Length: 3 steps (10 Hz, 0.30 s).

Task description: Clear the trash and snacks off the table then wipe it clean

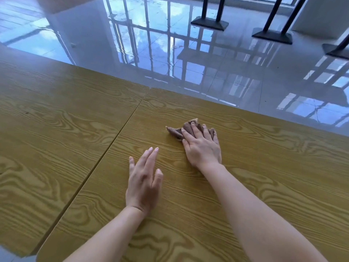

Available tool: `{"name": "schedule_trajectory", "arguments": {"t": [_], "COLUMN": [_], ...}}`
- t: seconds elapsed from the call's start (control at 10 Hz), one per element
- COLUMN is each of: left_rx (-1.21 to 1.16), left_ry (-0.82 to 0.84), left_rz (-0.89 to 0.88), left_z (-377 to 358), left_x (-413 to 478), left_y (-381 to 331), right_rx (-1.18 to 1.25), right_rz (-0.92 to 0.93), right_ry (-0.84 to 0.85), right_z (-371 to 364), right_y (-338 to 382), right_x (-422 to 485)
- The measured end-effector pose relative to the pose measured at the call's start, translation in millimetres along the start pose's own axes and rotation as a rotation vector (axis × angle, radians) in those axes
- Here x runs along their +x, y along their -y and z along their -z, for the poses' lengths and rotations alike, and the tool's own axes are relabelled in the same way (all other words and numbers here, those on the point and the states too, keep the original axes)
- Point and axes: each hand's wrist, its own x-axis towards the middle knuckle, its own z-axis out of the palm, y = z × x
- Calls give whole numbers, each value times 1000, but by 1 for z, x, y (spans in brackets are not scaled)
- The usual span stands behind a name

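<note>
The right hand (203, 148) is pressing a crumpled brown cloth (178, 131) flat-fingered onto the yellow wood-grain table (264, 167), near its far edge; the left hand (144, 183) is hovering open, empty. Wiping well likely means keeping even pressure and overlapping strokes

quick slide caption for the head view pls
Right hand presses a brown cloth on the wooden table, left hand open beside it.

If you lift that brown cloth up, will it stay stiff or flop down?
Probably floppy: the cloth lies bunched in soft folds under the right hand. It looks thin, so likely light. On the smooth table it should slide easily when pushed.
</note>
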Motion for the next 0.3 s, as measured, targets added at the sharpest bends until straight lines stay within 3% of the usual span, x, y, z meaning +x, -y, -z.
{"name": "schedule_trajectory", "arguments": {"t": [0.1, 0.2, 0.3], "left_rx": [-106, -233, -186], "left_ry": [-24, -40, 68], "left_rz": [7, 2, -33], "left_z": [6, 16, 26], "left_x": [0, -1, 0], "left_y": [0, 0, 12], "right_rx": [-56, -61, -9], "right_rz": [198, 513, 602], "right_ry": [19, 49, 83], "right_z": [-9, -14, -5], "right_y": [25, 36, 22], "right_x": [-17, -56, -70]}}
